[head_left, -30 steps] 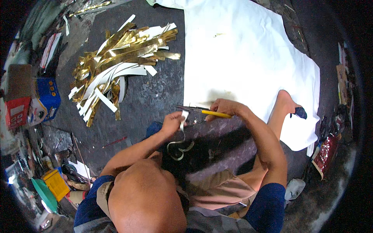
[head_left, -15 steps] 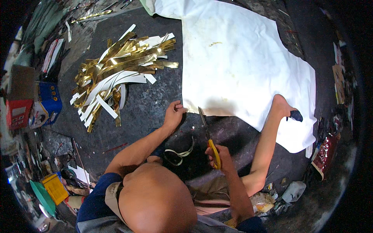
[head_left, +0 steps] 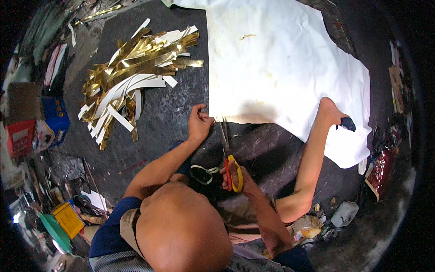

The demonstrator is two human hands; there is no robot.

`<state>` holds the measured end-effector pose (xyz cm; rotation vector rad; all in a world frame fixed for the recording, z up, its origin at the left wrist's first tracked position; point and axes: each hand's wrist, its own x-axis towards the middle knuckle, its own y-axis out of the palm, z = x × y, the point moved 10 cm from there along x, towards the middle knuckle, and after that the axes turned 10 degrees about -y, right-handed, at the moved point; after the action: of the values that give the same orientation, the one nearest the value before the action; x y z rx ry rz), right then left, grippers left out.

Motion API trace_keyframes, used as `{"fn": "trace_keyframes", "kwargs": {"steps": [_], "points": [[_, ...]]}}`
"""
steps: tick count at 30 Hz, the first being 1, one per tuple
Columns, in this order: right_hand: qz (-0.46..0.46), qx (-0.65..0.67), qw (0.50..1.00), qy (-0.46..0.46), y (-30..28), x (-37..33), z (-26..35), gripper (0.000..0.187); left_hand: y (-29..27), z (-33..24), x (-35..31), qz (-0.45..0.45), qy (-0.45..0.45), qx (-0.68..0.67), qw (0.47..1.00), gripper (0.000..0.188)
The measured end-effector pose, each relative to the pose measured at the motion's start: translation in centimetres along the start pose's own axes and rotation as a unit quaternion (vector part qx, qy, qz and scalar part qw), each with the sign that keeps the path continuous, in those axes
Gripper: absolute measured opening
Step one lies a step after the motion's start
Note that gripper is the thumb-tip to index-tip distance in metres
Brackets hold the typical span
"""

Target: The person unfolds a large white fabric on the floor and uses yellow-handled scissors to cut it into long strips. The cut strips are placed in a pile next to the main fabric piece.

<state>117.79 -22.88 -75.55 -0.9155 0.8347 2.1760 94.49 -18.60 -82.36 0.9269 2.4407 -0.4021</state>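
My left hand (head_left: 200, 122) pinches the near edge of a large white sheet (head_left: 281, 68) spread on the dark floor. My right hand (head_left: 233, 174) grips scissors (head_left: 229, 152) with yellow and red handles, blades pointing up toward the sheet's edge beside my left fingers. A curled white strip (head_left: 205, 172) lies on the floor just left of the scissors. My right leg stretches out over the sheet, foot (head_left: 333, 113) resting on it.
A heap of gold and white strips (head_left: 131, 72) lies at upper left. Boxes, a blue container (head_left: 55, 119) and a yellow box (head_left: 68, 220) crowd the left edge. Bottles and wrappers (head_left: 344, 213) sit at lower right.
My right hand drew back toward my body and turned the scissors from lying sideways to pointing up at the sheet. My left hand moved up to the sheet's edge.
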Motion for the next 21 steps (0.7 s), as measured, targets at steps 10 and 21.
{"fn": "trace_keyframes", "kwargs": {"steps": [10,21], "points": [[-0.023,0.014,1.000,0.005,0.6,3.4,-0.5,0.053,0.0,-0.9,-0.5,0.043,0.023,0.083,0.995,0.025],[-0.032,-0.110,0.992,-0.057,0.9,6.5,1.2,0.052,0.2,-1.2,-1.3,0.056,-0.036,0.015,0.998,0.027]]}}
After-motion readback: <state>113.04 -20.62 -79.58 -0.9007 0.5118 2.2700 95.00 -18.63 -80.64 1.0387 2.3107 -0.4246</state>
